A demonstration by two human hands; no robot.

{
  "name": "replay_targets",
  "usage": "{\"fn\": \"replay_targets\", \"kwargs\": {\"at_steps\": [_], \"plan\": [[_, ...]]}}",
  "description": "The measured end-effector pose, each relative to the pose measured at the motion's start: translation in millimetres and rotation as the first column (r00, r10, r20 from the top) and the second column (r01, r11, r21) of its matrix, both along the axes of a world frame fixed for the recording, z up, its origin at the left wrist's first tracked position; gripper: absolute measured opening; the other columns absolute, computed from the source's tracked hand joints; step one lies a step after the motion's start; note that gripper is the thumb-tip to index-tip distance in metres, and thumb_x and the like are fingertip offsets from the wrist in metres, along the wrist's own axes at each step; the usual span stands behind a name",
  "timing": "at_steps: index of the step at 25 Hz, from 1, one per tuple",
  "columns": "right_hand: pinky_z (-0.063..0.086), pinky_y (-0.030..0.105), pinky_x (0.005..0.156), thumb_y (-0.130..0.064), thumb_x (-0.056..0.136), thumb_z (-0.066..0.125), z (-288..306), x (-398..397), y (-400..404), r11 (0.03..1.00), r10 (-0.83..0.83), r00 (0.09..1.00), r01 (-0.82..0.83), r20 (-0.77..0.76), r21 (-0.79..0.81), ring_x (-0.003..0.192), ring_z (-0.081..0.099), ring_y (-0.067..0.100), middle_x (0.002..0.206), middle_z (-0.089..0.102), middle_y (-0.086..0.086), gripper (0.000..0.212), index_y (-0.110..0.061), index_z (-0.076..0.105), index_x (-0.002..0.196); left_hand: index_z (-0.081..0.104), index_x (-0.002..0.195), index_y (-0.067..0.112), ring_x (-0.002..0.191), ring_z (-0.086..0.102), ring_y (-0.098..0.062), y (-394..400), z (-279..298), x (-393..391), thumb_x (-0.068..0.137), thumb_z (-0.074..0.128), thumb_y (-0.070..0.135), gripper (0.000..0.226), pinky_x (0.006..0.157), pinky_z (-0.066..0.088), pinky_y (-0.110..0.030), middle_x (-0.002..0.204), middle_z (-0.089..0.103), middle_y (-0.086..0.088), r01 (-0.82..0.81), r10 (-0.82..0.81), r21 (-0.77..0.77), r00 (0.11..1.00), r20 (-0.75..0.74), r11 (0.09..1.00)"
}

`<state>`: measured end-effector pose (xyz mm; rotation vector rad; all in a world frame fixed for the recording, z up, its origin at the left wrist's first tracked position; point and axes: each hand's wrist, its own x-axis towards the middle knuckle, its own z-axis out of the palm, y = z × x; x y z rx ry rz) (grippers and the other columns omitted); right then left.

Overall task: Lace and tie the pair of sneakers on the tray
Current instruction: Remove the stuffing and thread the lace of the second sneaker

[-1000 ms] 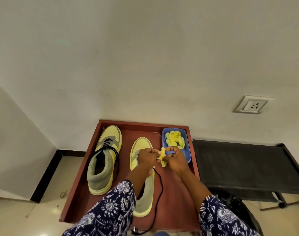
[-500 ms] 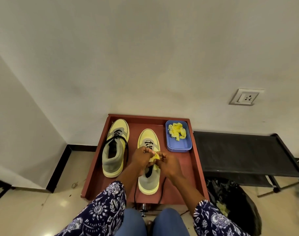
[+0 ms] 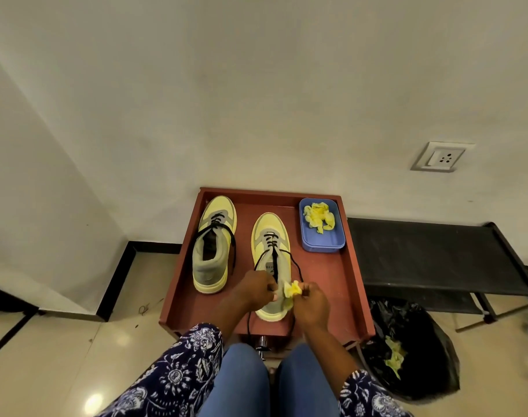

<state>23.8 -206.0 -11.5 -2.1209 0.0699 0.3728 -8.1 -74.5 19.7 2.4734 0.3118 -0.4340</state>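
Two yellow and grey sneakers stand toes away from me on a red-brown tray [image 3: 345,275]. The left sneaker [image 3: 213,245] has its black lace hanging loose around the opening. The right sneaker [image 3: 271,254] is laced partway, with both black lace ends [image 3: 296,264] trailing back toward me. My left hand [image 3: 255,288] pinches the left lace end over the sneaker's heel. My right hand [image 3: 312,299] holds a crumpled yellow wad [image 3: 293,289] next to the heel, and the right lace end runs to it.
A blue dish [image 3: 323,245] with yellow crumpled pieces sits at the tray's back right corner. A black rack [image 3: 431,257] stands to the right, with a black rubbish bag [image 3: 407,350] below it. The white wall rises just behind the tray.
The view has pulled back and both hands have drawn toward me, from the sneaker's tongue to its heel, with the lace ends and yellow wad.
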Motion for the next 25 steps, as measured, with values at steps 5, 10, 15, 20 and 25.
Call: {"fn": "replay_targets", "kwargs": {"at_steps": [5, 10, 15, 20, 25], "plan": [[0.038, 0.024, 0.069, -0.005, 0.082, 0.062, -18, -29, 15, 0.998, -0.061, 0.996, 0.063, -0.067, 0.025, 0.093, 0.06, 0.028, 0.099, 0.064, 0.013, 0.014, -0.006, 0.056, 0.095, 0.066, 0.111, 0.003, 0.109, 0.059, -0.022, 1, -7, -2, 0.087, 0.061, 0.016, 0.028, 0.089, 0.041, -0.022, 0.117, 0.066, -0.01, -0.049, 0.05, -0.029, 0.997, 0.054, 0.998], [0.042, 0.027, 0.07, -0.002, 0.082, 0.061, -26, -38, 25, 0.992, -0.123, 0.992, 0.123, 0.005, 0.024, 0.089, 0.058, 0.029, 0.099, 0.061, 0.018, 0.011, -0.001, 0.057, 0.091, 0.068, 0.11, 0.005, 0.109, 0.06, -0.018, 5, -12, -4, 0.087, 0.061, 0.016, 0.026, 0.074, 0.031, -0.007, 0.115, 0.067, -0.008, -0.1, 0.109, -0.094, 0.989, 0.099, 0.991], [0.047, 0.027, 0.071, -0.002, 0.08, 0.063, -36, -48, 26, 0.995, -0.079, 0.997, 0.079, -0.003, 0.067, 0.084, 0.059, 0.026, 0.096, 0.061, 0.018, 0.005, -0.002, 0.062, 0.085, 0.068, 0.11, 0.008, 0.109, 0.06, -0.016, 6, -19, -8, 0.087, 0.061, 0.016, 0.026, 0.078, 0.032, -0.007, 0.115, 0.067, -0.007, -0.161, 0.176, -0.129, 0.978, 0.116, 0.979], [0.049, 0.028, 0.074, 0.003, 0.077, 0.064, -39, -36, 14, 0.973, -0.177, 0.98, 0.189, -0.094, 0.135, 0.083, 0.062, 0.025, 0.088, 0.068, 0.011, 0.01, -0.005, 0.067, 0.083, 0.068, 0.108, 0.005, 0.104, 0.061, -0.02, 4, -23, -14, 0.085, 0.064, 0.014, 0.025, 0.08, 0.038, -0.012, 0.11, 0.066, -0.011, -0.224, 0.256, -0.198, 0.954, 0.157, 0.954], [0.046, 0.017, 0.066, 0.0, 0.078, 0.064, -35, -4, 6, 0.986, -0.107, 0.987, 0.121, -0.117, 0.118, 0.083, 0.063, 0.016, 0.092, 0.072, 0.005, 0.021, -0.009, 0.072, 0.096, 0.069, 0.106, 0.005, 0.104, 0.059, -0.021, -3, -27, -22, 0.084, 0.065, 0.012, 0.023, 0.079, 0.036, -0.011, 0.109, 0.062, -0.012, -0.239, 0.276, -0.183, 0.936, 0.219, 0.954]]}}
